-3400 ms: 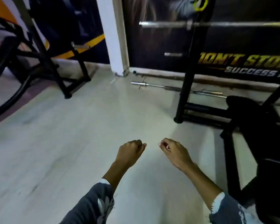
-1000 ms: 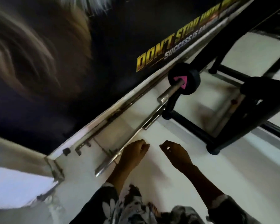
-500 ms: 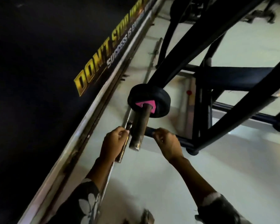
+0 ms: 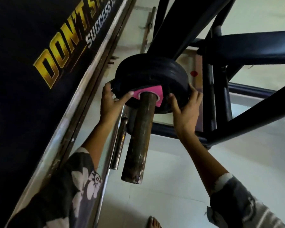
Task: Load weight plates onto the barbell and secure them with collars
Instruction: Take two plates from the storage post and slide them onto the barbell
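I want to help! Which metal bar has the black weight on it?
The thick brown bar, running through the black weight; the thinner shiny bar beside it shows none.

Dark wall banner (image 4: 39, 46) left — black rack frame (image 4: 253, 116) over pale floor (image 4: 171, 203).

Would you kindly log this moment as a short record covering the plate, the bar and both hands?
plate: black weight plate with pink centre label, on the barbell sleeve
left hand: grips plate's left rim
right hand: grips plate's right rim
collar: none visible on the sleeve
nearby: black rack frame; chrome bar on the floor
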